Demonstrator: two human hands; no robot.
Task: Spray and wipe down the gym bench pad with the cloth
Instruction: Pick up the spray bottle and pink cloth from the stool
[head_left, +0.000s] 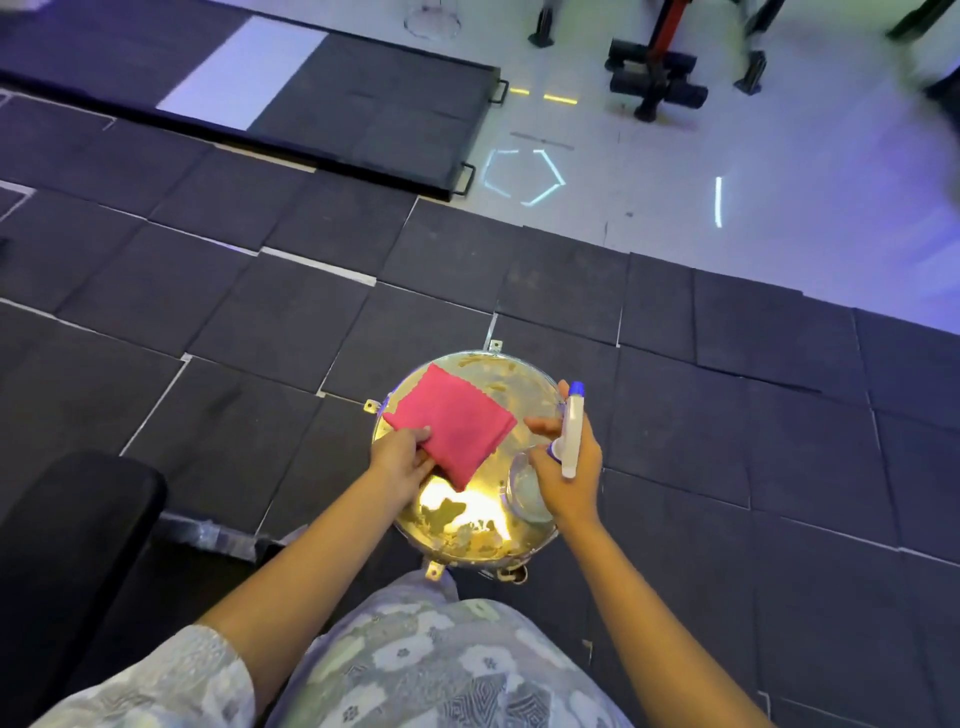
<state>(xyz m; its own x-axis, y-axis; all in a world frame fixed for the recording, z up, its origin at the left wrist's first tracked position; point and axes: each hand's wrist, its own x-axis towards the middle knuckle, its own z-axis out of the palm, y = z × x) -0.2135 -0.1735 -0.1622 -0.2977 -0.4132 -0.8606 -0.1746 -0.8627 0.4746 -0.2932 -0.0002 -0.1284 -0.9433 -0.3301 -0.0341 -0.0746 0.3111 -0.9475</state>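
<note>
Centre frame: left hand (400, 460) pinches folded pink cloth (452, 423). Right hand (569, 467) grips white-and-blue spray bottle (571, 431). Both over round shiny metal stool top (467, 540). Black gym bench pad (67, 525) lower left, untouched. Dark rubber floor tiles (260, 312) around; black weight machine (660, 67) upper right.

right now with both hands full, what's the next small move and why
Probably swing the spray bottle left toward the black bench pad and aim its nozzle there. The right hand already grips the bottle and the left hand pinches the pink cloth, but both are over the round metal top, not the pad.
</note>
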